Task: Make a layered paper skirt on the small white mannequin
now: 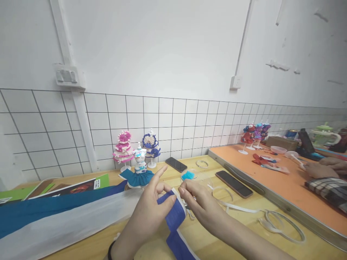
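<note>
Pale wood table (100,246) set vs. a wall, white tiles (166,122) low, plain white paint (151,47) above; orange tabletop (280,191) adjoins on R. L hand (148,207) pinches blue fabric strip (176,216) btwn thumb & fingers, index raised. Strip hangs over table, lower end cut off by frame. R hand (202,200) fingers curled by strip's white edge; can't tell if gripping anything. Co-worker's checked sleeve (325,191) cut off far R.

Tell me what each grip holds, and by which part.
Left grip: the blue strip, by its upper part, under the thumb. Right grip: near its white edge; any hold cannot be told.
</note>
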The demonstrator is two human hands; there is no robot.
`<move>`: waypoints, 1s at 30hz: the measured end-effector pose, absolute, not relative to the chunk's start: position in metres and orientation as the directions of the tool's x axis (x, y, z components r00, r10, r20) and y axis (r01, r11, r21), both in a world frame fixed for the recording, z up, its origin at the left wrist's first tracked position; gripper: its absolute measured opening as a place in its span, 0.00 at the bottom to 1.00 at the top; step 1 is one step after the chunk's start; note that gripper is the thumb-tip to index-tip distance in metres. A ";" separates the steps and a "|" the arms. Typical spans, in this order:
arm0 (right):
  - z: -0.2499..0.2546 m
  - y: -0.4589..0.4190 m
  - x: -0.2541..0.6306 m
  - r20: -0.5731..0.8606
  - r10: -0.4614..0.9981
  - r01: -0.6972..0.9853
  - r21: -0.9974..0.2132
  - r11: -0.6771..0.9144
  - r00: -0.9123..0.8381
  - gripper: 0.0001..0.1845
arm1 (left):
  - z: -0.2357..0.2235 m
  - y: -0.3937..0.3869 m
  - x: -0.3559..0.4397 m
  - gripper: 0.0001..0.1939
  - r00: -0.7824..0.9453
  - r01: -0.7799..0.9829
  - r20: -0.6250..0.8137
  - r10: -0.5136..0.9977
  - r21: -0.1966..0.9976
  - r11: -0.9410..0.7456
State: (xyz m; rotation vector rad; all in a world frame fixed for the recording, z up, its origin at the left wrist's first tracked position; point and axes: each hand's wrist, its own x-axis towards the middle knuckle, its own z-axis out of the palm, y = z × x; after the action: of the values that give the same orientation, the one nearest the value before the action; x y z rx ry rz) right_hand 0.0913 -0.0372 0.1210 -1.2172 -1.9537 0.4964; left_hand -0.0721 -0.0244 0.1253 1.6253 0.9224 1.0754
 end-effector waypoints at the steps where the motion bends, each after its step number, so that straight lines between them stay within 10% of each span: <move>1: 0.120 -0.037 0.092 0.413 0.876 0.586 -0.656 0.475 -0.248 0.16 | 0.124 -0.024 -0.073 0.36 0.330 0.085 0.233 0.915 0.958 -0.274; 12: 0.114 -0.038 0.098 0.471 0.862 0.573 -0.661 0.485 -0.187 0.16 | 0.127 -0.018 -0.078 0.36 0.348 0.027 0.223 0.910 0.968 -0.248; 21: 0.119 -0.033 0.114 0.171 0.957 0.272 -0.934 0.233 -0.233 0.21 | 0.128 -0.018 -0.082 0.35 0.332 0.009 0.237 0.913 0.967 -0.254; 30: 0.139 -0.026 0.086 0.110 0.889 0.173 -0.963 0.206 -0.445 0.18 | 0.131 -0.018 -0.081 0.36 0.158 -0.167 0.299 0.941 0.947 -0.273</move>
State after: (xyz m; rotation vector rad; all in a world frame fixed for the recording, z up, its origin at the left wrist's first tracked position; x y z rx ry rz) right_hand 0.0855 -0.0259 0.1393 -0.9943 -1.7758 1.2849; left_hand -0.0806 -0.0176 0.1314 1.3877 0.8152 1.3407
